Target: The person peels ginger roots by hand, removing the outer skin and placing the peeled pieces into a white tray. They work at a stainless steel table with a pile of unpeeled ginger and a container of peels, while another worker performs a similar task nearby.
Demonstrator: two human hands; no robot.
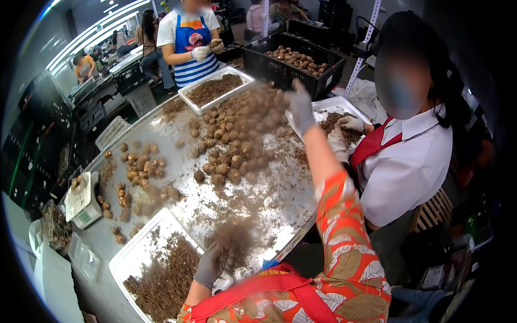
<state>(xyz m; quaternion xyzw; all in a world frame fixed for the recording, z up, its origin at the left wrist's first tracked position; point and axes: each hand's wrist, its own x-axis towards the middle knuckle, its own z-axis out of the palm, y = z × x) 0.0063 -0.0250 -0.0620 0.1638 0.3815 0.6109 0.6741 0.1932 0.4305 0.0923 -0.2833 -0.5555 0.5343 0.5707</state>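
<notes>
My left hand [211,264], in a grey work glove, is low in the view beside the near white tray [139,234]. Its fingers are curled near a blurred brown mass of root fibre, and what they hold is unclear. Dry brown fibre [165,278] fills much of that tray. My right hand [301,107], also gloved, stretches far over the metal table [194,185]. It is blurred, fingers apart, near the edge of a pile of small taro-like corms [226,153] and short of the black crate [262,60]. No object shows in it.
A co-worker's gloved hands [343,129] work over the right white tray [343,104]. Across the table, another person in a blue apron [192,40] stands behind the far tray [220,103]. Loose corms [145,167] lie at left, near a weighing scale [83,202].
</notes>
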